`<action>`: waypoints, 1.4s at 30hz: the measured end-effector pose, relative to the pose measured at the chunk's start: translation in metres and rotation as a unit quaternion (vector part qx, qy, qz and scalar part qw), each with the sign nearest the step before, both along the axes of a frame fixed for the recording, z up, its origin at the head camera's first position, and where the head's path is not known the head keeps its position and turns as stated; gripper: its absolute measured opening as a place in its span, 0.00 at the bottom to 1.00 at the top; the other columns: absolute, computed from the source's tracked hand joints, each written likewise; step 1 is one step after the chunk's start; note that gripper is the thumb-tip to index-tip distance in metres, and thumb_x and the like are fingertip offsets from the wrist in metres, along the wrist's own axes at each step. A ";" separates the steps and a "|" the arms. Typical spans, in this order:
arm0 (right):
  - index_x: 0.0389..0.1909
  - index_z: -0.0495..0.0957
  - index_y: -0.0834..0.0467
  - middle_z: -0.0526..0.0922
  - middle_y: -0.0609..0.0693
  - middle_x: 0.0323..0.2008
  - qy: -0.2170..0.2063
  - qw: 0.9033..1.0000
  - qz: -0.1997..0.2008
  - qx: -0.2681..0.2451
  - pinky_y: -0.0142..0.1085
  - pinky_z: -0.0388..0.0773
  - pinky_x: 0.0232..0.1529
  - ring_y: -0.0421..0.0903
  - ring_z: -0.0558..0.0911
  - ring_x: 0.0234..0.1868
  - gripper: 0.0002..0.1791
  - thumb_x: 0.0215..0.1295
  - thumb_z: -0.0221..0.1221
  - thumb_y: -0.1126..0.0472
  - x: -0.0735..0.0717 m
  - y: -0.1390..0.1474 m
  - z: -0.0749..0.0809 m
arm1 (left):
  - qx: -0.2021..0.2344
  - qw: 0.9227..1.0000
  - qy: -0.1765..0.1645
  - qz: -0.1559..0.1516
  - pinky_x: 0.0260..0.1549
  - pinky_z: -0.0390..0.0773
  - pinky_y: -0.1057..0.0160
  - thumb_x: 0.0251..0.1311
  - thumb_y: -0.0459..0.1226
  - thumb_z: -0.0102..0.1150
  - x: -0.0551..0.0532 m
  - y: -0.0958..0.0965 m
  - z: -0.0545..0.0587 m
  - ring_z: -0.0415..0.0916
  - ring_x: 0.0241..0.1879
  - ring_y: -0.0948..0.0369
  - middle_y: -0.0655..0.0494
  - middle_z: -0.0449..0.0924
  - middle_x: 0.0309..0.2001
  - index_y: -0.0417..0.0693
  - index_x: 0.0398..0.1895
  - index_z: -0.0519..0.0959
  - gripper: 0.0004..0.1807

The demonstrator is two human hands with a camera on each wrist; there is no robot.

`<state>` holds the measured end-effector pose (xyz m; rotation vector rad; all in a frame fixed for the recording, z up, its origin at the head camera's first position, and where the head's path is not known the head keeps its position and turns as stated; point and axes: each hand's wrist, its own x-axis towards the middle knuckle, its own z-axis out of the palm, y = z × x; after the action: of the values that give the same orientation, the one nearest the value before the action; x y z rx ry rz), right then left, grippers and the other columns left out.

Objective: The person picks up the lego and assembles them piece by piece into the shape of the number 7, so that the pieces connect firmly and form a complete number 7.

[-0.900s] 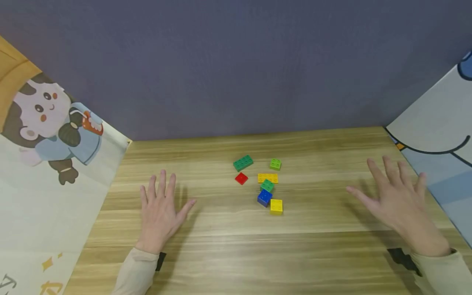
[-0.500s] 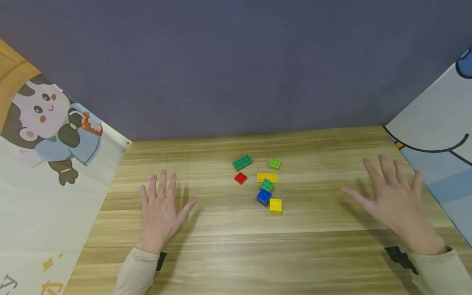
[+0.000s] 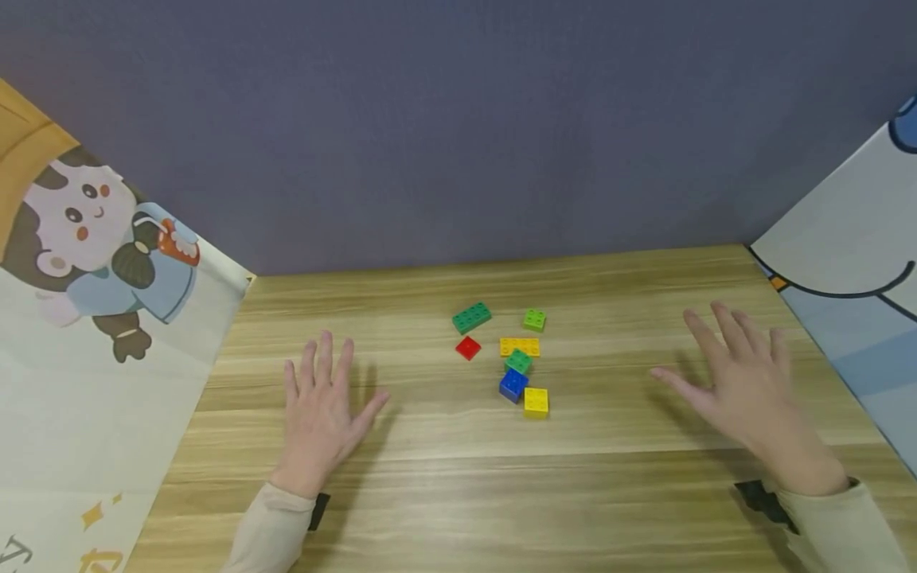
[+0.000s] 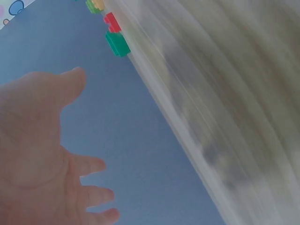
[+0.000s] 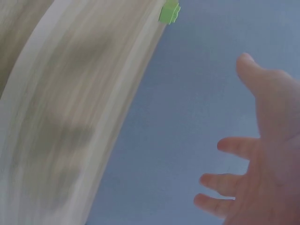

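Note:
My left hand (image 3: 318, 426) hovers over the left part of the table, palm down with fingers spread and nothing in it. On the right, my right hand (image 3: 752, 406) is spread the same way, holding nothing. Between them lie toy building bricks: a dark green brick (image 3: 471, 317), a red square piece (image 3: 468, 348), a lime brick (image 3: 534, 320), a flat yellow-orange brick (image 3: 528, 345), a green brick (image 3: 518, 361), a blue brick (image 3: 513, 386) and a yellow brick (image 3: 536, 403). The left wrist view shows the dark green brick (image 4: 118, 44) beyond the thumb; the right wrist view shows the lime brick (image 5: 169, 12).
The wood-grain table (image 3: 458, 501) ends at a dark blue-grey wall (image 3: 458, 135) behind. A cartoon-printed panel (image 3: 64, 398) stands on the left, and another printed panel (image 3: 852, 231) on the right.
My right hand has moved left, toward the bricks. My left hand has shifted slightly right. The bricks lie as before.

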<state>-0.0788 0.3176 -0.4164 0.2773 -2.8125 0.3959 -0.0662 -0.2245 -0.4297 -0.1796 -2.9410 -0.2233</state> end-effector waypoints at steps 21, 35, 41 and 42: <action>0.65 0.79 0.68 0.80 0.74 0.62 0.207 0.968 0.129 -0.052 0.73 0.75 0.58 0.77 0.78 0.61 0.49 0.74 0.49 0.24 -0.013 -0.038 -0.014 | 0.025 0.996 0.070 -0.052 0.76 0.61 0.31 0.64 0.59 0.68 -0.002 0.018 -0.004 0.63 0.76 0.35 0.34 0.62 0.80 0.40 0.78 0.67 0.48; 0.73 0.74 0.62 0.76 0.65 0.72 0.095 0.977 0.159 -0.103 0.69 0.73 0.65 0.70 0.77 0.68 0.45 0.54 0.77 0.54 0.000 -0.064 -0.020 | 0.021 0.994 0.060 -0.086 0.73 0.71 0.37 0.67 0.60 0.65 -0.002 0.039 -0.004 0.69 0.74 0.38 0.37 0.66 0.79 0.43 0.77 0.70 0.43; 0.74 0.74 0.59 0.77 0.61 0.72 0.039 0.980 0.159 -0.111 0.65 0.74 0.66 0.65 0.78 0.69 0.43 0.58 0.77 0.55 0.005 -0.075 -0.023 | 0.019 0.992 0.068 -0.105 0.70 0.76 0.41 0.68 0.60 0.65 -0.003 0.047 -0.005 0.74 0.71 0.40 0.39 0.71 0.76 0.44 0.76 0.72 0.42; 0.74 0.73 0.58 0.78 0.60 0.72 0.027 0.980 0.160 -0.117 0.65 0.74 0.66 0.65 0.78 0.69 0.42 0.59 0.77 0.55 0.005 -0.077 -0.023 | 0.022 0.992 0.069 -0.108 0.69 0.76 0.41 0.68 0.60 0.65 -0.004 0.049 -0.005 0.75 0.71 0.41 0.39 0.71 0.76 0.45 0.75 0.72 0.41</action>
<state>-0.0741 0.2402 -0.4396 0.6786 -2.6350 0.7705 -0.0698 -0.1755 -0.4348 -0.4873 -2.7746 -0.2930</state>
